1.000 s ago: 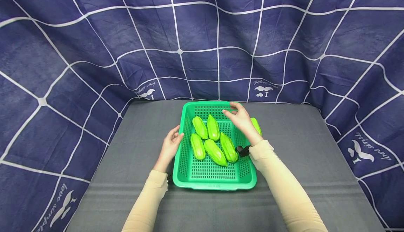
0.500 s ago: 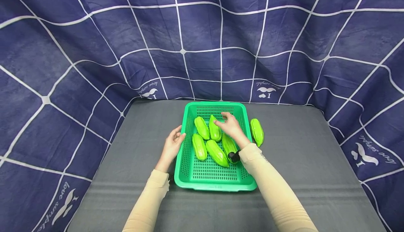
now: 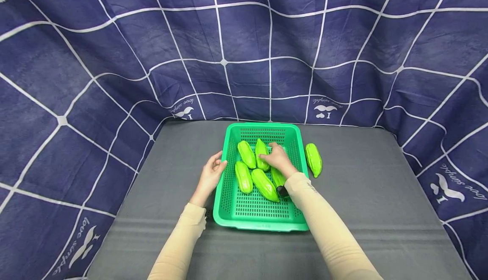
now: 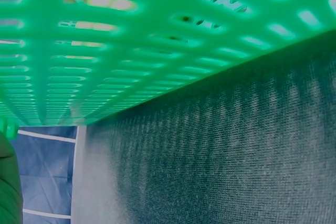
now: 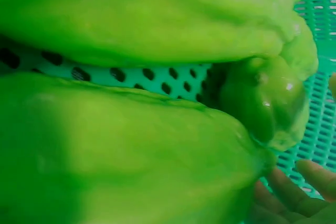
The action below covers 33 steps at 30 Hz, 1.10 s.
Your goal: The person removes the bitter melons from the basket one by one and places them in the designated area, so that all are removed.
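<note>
Several long, ribbed green fruits, tapered at the ends, lie in a green plastic basket [image 3: 261, 226]. My right hand [image 3: 279, 159] is low inside it, thumb and fingers spread on either side of the far middle fruit [image 3: 261, 148]. In the right wrist view its fingers [image 5: 315, 178] show at the lower right, apart from each other, near the fruit ends. Another fruit [image 3: 278, 178] is partly hidden under my right wrist. My left hand [image 3: 209, 177] is at the basket's left side, thumb at the rim and fingers loosely bent. Perforated basket wall [image 4: 121, 40] fills much of the left wrist view.
One more green fruit [image 3: 314, 160] lies on the grey cloth-covered table [image 3: 362, 178], just right of the basket. A dark blue curtain [image 3: 244, 30] with white lines stands behind the table and along both sides.
My right hand has moved from above the basket's right rim leftward and down to the far middle fruit, uncovering the fruit outside. My left hand has stayed at the basket's left side.
</note>
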Each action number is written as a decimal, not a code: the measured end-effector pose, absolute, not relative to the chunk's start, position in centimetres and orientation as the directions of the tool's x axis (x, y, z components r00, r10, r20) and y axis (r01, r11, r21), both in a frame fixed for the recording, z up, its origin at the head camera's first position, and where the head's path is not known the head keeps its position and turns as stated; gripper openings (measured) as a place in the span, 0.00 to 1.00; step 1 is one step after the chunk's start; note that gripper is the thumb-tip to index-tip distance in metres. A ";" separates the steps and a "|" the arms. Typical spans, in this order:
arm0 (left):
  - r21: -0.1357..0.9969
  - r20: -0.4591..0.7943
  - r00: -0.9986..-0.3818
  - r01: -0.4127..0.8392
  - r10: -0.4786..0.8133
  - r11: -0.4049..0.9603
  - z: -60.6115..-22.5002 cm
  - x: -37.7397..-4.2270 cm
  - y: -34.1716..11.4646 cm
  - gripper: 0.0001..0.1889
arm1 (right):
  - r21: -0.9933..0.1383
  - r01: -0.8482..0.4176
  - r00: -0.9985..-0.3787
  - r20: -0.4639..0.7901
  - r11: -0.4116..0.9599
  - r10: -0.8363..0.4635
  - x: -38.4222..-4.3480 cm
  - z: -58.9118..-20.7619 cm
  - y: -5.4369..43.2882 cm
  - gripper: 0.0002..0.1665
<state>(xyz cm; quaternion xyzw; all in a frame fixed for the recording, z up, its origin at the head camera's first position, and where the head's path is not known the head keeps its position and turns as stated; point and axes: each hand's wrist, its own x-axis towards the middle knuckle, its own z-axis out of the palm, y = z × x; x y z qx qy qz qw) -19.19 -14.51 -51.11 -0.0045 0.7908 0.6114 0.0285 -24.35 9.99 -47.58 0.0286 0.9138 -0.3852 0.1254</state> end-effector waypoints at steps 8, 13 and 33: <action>0.964 -0.039 -0.999 -0.027 0.037 0.265 -51.1 -19.3 -14.6 0.29 | -0.658 0.160 -0.963 -0.266 0.736 -0.029 -25.5 -49.7 9.8 0.44; 0.960 -0.034 -0.998 -0.020 0.048 0.281 -50.9 -19.3 -14.6 0.30 | -0.657 0.186 -0.955 -0.296 0.731 -0.023 -25.1 -49.2 9.4 0.44; 0.955 -0.057 -0.996 -0.032 0.075 0.296 -47.2 -18.1 -14.2 0.29 | -0.664 0.156 -0.971 -0.240 0.732 -0.011 -24.7 -48.8 8.6 0.41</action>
